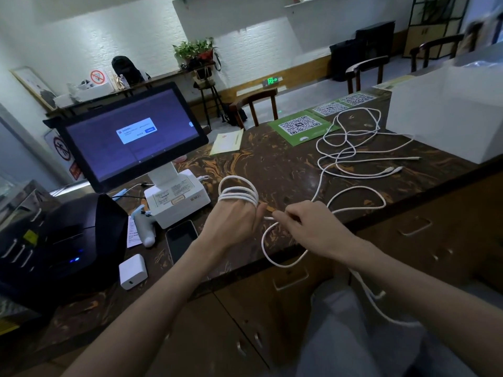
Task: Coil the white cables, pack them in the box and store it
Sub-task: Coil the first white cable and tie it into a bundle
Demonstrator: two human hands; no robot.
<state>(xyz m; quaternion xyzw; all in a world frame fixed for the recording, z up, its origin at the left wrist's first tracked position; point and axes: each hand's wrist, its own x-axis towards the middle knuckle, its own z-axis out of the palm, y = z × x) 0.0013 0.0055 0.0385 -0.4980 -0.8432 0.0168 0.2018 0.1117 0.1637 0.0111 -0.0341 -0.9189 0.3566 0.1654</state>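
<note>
Looping around the straight fingers of the left hand, at the centre of the frame, several turns of a white cable sit stacked just above the knuckles. The right hand, just beside it, pinches the same cable between thumb and curled fingers; from there a slack loop hangs off the tabletop edge toward the lower right. More white cables lie tangled on the tabletop at the upper right, next to a white box. A monitor stands at the left, with a white charger and a dark phone below it.
</note>
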